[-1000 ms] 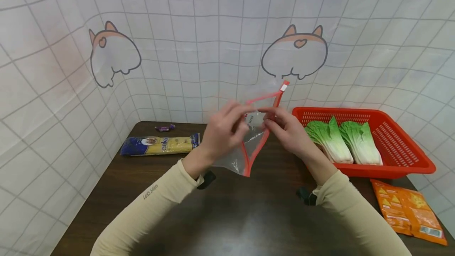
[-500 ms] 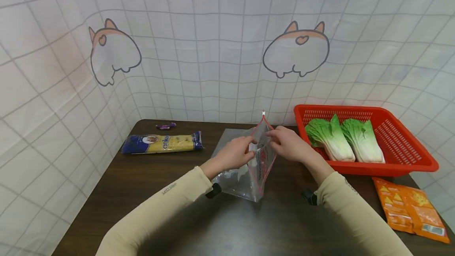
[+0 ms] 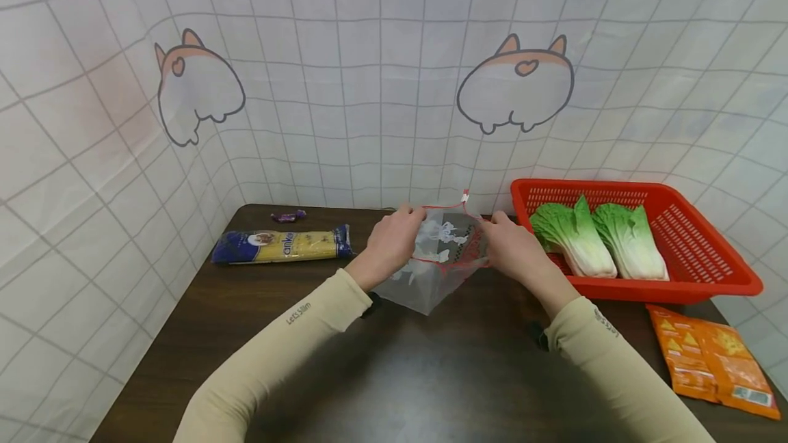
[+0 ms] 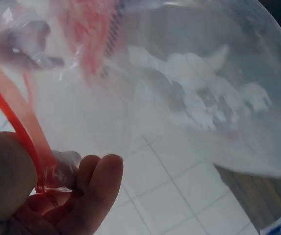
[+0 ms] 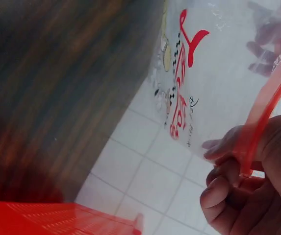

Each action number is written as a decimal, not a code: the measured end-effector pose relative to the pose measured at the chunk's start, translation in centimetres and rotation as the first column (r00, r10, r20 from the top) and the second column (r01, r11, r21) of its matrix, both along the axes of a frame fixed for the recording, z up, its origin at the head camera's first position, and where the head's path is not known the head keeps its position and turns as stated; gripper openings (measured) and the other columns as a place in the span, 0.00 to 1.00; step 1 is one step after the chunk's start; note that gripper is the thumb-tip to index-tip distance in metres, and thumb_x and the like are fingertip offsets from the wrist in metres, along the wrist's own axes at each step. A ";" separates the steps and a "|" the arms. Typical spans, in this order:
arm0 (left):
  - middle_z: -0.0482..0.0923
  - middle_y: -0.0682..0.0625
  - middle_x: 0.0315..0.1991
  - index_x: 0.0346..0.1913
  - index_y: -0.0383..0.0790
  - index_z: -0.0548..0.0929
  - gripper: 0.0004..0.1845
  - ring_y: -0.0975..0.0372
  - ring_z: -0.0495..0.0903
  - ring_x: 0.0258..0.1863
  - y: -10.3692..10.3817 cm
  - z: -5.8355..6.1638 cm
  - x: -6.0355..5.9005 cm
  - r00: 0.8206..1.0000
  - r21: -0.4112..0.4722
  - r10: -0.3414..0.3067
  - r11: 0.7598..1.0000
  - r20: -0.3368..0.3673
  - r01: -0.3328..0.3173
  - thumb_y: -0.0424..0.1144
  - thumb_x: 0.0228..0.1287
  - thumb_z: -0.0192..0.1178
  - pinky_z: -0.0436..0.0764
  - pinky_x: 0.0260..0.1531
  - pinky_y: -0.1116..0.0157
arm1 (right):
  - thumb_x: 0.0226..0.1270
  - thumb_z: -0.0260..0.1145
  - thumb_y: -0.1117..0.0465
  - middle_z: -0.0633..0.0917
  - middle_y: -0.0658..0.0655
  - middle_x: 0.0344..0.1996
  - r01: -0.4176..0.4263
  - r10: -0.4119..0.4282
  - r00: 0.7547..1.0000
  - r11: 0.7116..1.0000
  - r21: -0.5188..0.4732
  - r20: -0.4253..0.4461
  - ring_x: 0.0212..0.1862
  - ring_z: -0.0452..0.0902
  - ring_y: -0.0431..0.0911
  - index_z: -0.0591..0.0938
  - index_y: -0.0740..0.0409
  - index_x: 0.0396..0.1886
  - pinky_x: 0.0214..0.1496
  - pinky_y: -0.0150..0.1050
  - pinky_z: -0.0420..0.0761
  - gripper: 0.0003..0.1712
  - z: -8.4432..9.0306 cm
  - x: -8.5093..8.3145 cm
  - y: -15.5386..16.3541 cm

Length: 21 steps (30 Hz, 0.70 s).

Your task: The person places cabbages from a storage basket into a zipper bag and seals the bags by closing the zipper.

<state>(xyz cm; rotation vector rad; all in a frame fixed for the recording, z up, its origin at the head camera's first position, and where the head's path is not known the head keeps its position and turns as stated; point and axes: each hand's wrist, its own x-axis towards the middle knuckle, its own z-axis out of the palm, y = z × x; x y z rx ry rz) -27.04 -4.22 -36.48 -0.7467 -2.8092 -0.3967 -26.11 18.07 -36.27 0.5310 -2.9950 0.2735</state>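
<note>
Both hands have drawn apart since a moment ago, spreading the mouth of the clear plastic zip bag with the red seal strip (image 3: 444, 251) so it now gapes toward the person instead of standing edge-on. It hangs just above the dark wooden worktop (image 3: 394, 374), just left of the red plastic slatted basket (image 3: 708, 279), its lower corner close to the wood or touching it; I cannot tell which.

From where I stand the bag looks nearly weightless, floppy and slick; the film would crumple or slide under a loose hold. The stiffer red strip along the rim seems the sound place to grip it.

Left hand (image 3: 394, 241) pinches that strip at the bag's left rim, thumb over, fingers (image 4: 93, 188) curled tight beneath. Right hand (image 3: 511, 245) does the same at the right rim, fingers (image 5: 223, 183) folded round the strip.

Inside the basket lie 2 green-and-white cabbages (image 3: 597, 241). Well left of it lies a blue-and-yellow packet of spaghetti (image 3: 282, 246), and just in front of it an orange foil snack pouch (image 3: 708, 361).
</note>
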 end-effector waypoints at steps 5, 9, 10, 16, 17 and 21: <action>0.79 0.41 0.48 0.57 0.36 0.77 0.19 0.54 0.82 0.33 0.7 0.0 0.3 0.996 0.049 -0.083 0.995 -0.030 0.084 0.23 0.64 0.56 0.78 0.24 0.64 | 0.63 0.62 0.69 0.75 0.63 0.36 -0.141 0.141 0.990 0.983 -0.122 -0.004 0.26 0.66 0.49 0.81 0.62 0.58 0.27 0.40 0.70 0.21 -0.8 -0.5 -0.1; 0.78 0.44 0.44 0.53 0.38 0.78 0.15 0.56 0.80 0.24 1.2 0.4 0.3 0.992 -0.017 -0.061 0.998 -0.112 0.060 0.26 0.64 0.58 0.77 0.18 0.65 | 0.62 0.61 0.73 0.74 0.57 0.29 -0.200 0.204 0.979 0.964 -0.173 0.006 0.29 0.63 0.48 0.86 0.60 0.51 0.29 0.38 0.67 0.19 -1.2 -0.9 0.1; 0.78 0.45 0.42 0.51 0.39 0.80 0.13 0.56 0.79 0.22 1.2 0.5 0.3 0.987 -0.053 -0.045 0.998 -0.154 0.038 0.27 0.65 0.58 0.77 0.17 0.64 | 0.61 0.61 0.73 0.74 0.56 0.28 -0.187 0.192 0.981 0.970 -0.155 0.015 0.30 0.64 0.48 0.88 0.60 0.47 0.29 0.38 0.68 0.17 -1.3 -1.0 0.2; 0.76 0.46 0.36 0.41 0.41 0.83 0.06 0.56 0.76 0.17 0.9 1.1 0.4 0.957 -0.203 -0.027 0.979 -0.288 -0.033 0.32 0.70 0.56 0.79 0.17 0.60 | 0.57 0.62 0.73 0.78 0.54 0.26 -0.115 0.117 0.991 0.993 -0.035 0.069 0.34 0.66 0.49 0.89 0.60 0.36 0.30 0.39 0.73 0.12 -1.7 -0.9 0.7; 0.76 0.46 0.37 0.43 0.41 0.83 0.06 0.57 0.76 0.18 0.8 1.2 0.4 0.962 -0.204 -0.054 0.979 -0.267 -0.002 0.32 0.70 0.56 0.78 0.17 0.61 | 0.57 0.61 0.74 0.79 0.54 0.26 -0.125 0.127 0.990 0.991 -0.040 0.062 0.34 0.66 0.49 0.89 0.60 0.37 0.31 0.39 0.73 0.13 -1.7 -0.9 0.8; 0.78 0.45 0.43 0.55 0.43 0.80 0.14 0.61 0.73 0.18 0.3 1.2 0.3 0.971 -0.151 -0.167 0.978 -0.173 0.141 0.33 0.69 0.57 0.74 0.17 0.67 | 0.53 0.59 0.76 0.83 0.53 0.24 -0.175 0.177 0.984 0.981 -0.081 0.018 0.34 0.68 0.49 0.90 0.62 0.37 0.33 0.41 0.73 0.17 -1.9 -0.9 1.4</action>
